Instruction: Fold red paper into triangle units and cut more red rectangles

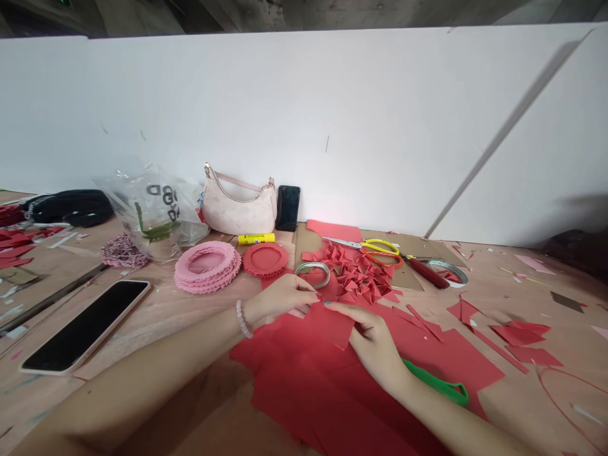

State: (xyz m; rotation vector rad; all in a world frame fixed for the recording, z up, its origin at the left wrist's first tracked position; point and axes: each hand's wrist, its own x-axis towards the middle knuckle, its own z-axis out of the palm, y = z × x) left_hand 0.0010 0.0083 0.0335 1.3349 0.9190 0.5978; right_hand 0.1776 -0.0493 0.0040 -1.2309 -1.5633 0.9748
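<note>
My left hand (280, 301), with a pale beaded bracelet (244, 319) on its wrist, pinches the upper edge of a piece of red paper (330, 324). My right hand (373, 335) grips the same piece from the other side. Beneath both hands lie large red paper sheets (332, 386). Close above my hands is a heap of folded red paper pieces (361, 272). A green scissor handle (439, 383) sticks out from under my right forearm.
Ahead stand pink paper rosettes (207, 266), a red rosette (265, 259), a tape roll (312, 274), and yellow-handled scissors (361, 246). A phone (85, 326) lies left on the brown-covered table (156, 310). A white wall (304, 114) stands behind.
</note>
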